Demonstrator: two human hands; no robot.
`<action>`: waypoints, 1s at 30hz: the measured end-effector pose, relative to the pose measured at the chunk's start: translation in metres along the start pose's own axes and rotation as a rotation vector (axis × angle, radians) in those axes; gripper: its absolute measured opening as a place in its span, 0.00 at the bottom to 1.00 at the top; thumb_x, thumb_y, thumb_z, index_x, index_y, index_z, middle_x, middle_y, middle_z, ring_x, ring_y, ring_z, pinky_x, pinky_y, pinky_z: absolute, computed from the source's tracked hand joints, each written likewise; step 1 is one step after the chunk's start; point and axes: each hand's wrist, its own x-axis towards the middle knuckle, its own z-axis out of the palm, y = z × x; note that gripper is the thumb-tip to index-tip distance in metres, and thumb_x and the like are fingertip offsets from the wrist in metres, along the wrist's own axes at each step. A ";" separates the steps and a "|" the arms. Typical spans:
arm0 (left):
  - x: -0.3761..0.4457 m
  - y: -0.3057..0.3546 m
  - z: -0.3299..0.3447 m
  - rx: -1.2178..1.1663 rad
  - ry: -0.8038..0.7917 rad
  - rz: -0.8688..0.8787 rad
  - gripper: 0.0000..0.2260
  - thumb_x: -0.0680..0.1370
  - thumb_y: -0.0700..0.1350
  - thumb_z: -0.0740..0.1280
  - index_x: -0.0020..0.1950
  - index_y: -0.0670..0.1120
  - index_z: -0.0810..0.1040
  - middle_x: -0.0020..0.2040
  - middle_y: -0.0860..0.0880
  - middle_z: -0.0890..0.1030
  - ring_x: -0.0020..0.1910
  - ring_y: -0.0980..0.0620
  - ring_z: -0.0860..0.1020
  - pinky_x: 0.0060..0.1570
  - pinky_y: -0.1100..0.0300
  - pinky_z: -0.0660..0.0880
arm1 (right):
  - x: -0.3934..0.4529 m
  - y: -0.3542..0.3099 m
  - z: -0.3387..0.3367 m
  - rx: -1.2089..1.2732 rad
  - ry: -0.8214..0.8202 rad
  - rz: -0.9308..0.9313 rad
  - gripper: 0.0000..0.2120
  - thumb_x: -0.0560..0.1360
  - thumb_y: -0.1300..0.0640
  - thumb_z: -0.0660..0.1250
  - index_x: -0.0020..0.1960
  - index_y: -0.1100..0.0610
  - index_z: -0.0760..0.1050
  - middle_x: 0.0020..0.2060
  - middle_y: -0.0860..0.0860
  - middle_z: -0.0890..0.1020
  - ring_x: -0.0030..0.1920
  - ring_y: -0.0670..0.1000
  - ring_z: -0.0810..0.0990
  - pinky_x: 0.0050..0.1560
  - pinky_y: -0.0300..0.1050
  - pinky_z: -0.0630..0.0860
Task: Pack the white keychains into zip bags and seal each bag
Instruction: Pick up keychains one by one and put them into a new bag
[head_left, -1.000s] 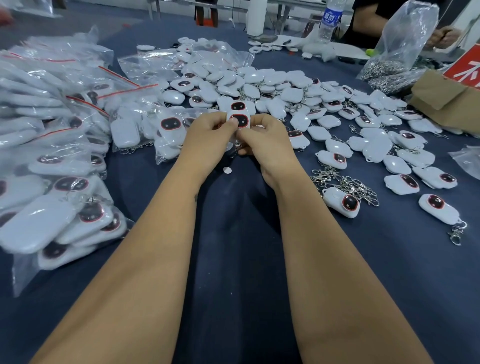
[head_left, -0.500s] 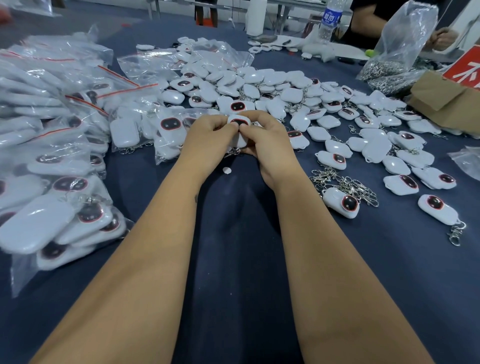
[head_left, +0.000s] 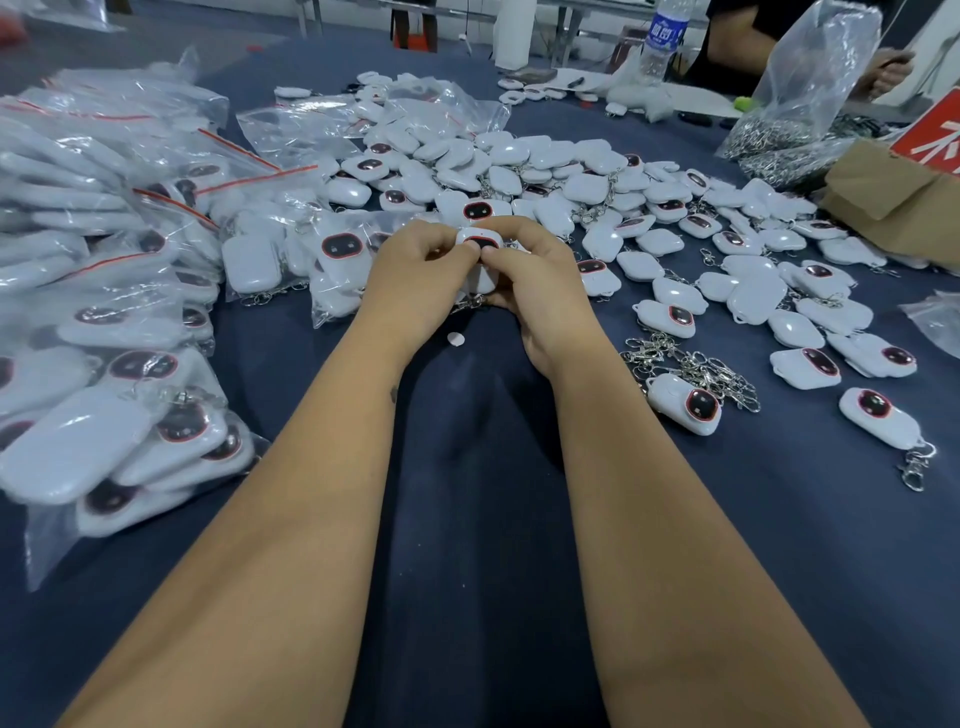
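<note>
Both my hands meet at the middle of the table around one white keychain (head_left: 479, 240) with a dark red-rimmed face. My left hand (head_left: 415, 280) pinches its left side and my right hand (head_left: 535, 280) grips its right side, fingers curled over the top. Its metal clasp (head_left: 470, 303) hangs out below the hands. Whether a bag is around it I cannot tell. Several loose white keychains (head_left: 670, 218) lie in a heap beyond and to the right. Filled zip bags (head_left: 130, 249) with red seal strips are stacked on the left.
A loose keychain (head_left: 683, 402) beside a tangle of metal clasps (head_left: 696, 364) lies near my right forearm. A small white disc (head_left: 455, 339) sits between my wrists. A cardboard box (head_left: 893, 197), a clasp bag (head_left: 810, 88), a water bottle (head_left: 660, 41) and another person's hand (head_left: 888, 73) are at the far right.
The keychain and both hands have come slightly down and toward me. My fingers have closed further over the keychain's top, covering more of it.
</note>
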 end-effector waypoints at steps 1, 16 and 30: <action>0.000 0.000 0.000 0.016 0.018 0.009 0.12 0.78 0.45 0.66 0.38 0.59 0.80 0.44 0.56 0.79 0.42 0.61 0.77 0.42 0.68 0.72 | 0.000 0.000 0.000 -0.002 -0.005 -0.001 0.12 0.76 0.68 0.61 0.49 0.55 0.79 0.49 0.59 0.81 0.46 0.54 0.80 0.55 0.54 0.79; 0.005 0.003 -0.005 -0.331 0.091 -0.054 0.12 0.77 0.37 0.68 0.56 0.51 0.76 0.31 0.58 0.76 0.33 0.60 0.75 0.39 0.67 0.73 | 0.005 -0.010 -0.004 0.828 0.178 0.033 0.06 0.80 0.71 0.58 0.48 0.62 0.70 0.40 0.57 0.80 0.38 0.54 0.82 0.40 0.46 0.83; 0.002 0.013 0.003 0.012 0.349 0.120 0.03 0.74 0.45 0.68 0.43 0.51 0.82 0.41 0.49 0.80 0.38 0.54 0.77 0.42 0.59 0.74 | -0.007 -0.002 0.018 -0.411 0.117 -0.204 0.05 0.75 0.62 0.69 0.43 0.54 0.79 0.41 0.53 0.83 0.46 0.56 0.80 0.51 0.50 0.76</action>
